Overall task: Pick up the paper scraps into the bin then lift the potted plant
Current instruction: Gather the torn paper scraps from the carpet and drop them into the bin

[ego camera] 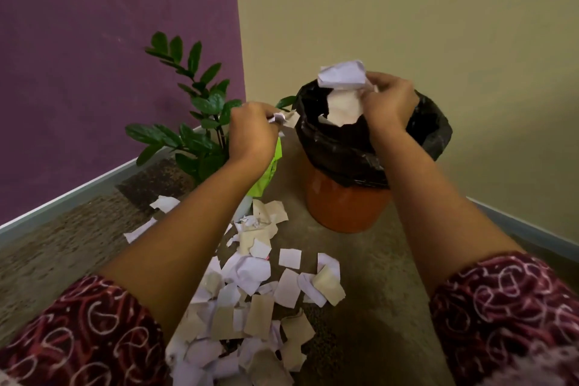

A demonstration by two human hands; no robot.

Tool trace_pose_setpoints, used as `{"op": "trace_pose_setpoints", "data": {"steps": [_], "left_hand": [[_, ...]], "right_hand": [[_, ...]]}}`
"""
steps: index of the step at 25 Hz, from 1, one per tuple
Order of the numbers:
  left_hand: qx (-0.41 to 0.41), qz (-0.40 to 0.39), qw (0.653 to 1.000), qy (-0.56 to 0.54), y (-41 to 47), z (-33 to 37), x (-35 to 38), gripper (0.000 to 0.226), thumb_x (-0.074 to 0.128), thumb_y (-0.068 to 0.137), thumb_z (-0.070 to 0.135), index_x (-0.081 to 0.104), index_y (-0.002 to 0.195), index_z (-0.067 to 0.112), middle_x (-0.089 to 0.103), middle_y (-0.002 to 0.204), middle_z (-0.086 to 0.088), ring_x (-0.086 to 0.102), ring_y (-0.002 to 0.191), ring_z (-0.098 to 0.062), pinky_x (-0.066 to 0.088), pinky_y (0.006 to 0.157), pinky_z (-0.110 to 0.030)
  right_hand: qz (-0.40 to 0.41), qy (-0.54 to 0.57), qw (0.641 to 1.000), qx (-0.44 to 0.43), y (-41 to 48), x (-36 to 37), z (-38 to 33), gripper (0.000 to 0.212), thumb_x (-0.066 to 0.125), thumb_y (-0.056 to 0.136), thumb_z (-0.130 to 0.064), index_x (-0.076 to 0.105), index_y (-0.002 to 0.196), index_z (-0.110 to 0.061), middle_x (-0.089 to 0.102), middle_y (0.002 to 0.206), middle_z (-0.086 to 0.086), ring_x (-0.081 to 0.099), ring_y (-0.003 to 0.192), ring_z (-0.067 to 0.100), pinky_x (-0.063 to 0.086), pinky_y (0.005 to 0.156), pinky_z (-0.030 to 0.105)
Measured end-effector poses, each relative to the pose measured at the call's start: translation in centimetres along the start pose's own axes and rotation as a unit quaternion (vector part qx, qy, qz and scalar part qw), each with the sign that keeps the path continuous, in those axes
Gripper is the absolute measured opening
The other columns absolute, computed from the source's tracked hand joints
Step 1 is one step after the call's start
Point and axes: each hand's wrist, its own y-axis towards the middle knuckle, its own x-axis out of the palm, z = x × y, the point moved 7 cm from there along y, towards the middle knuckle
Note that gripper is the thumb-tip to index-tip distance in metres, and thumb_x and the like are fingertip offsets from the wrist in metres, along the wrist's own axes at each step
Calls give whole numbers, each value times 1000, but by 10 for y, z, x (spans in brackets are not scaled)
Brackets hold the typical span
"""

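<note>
right hand (390, 100) fingers pinch paper (342, 74) over bin (344, 147), frame centre; left hand (250, 131) pinches scraps (283, 118) beside plant (194, 110). risk: left scraps fall short of rim, onto floor (360, 254).

Purple wall (109, 41) meets cream wall (407, 25) above speckled floor (369, 260).

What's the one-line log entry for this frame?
phase: binning | right hand: paper over bin | left hand: holding scraps | floor scraps: many | plant: untouched
</note>
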Motion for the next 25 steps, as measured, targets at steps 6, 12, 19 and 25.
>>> {"op": "trace_pose_setpoints", "data": {"steps": [6,12,19,25], "left_hand": [[21,-3,999,-39,30,41,18,18,67,85,8,76,101,7,75,101,-15,65,88,-12,35,54,-12],[-155,-29,965,-210,70,55,77,12,76,77,17,77,89,14,64,78,-5,61,73,-17,49,66,-24],[-294,-83,906,-295,68,45,139,13,67,85,1,69,98,3,66,105,-13,68,81,-26,58,78,-34],[-115,-260,958,-25,50,57,145,52,67,88,19,50,137,18,51,139,-9,54,123,-28,54,96,-41]], "right_hand": [[-56,-171,978,102,26,-4,47,35,52,96,-9,59,128,-20,54,137,11,55,121,29,46,97,30],[-130,-169,974,81,34,1,50,53,63,90,-23,44,140,-27,44,144,11,46,130,29,42,106,38],[-112,-178,973,92,45,-10,63,33,54,94,-10,60,123,-22,54,134,13,56,117,30,50,99,37],[-68,-178,981,48,34,-14,52,31,48,94,-7,64,116,-22,61,125,7,59,111,23,49,92,33]]}}
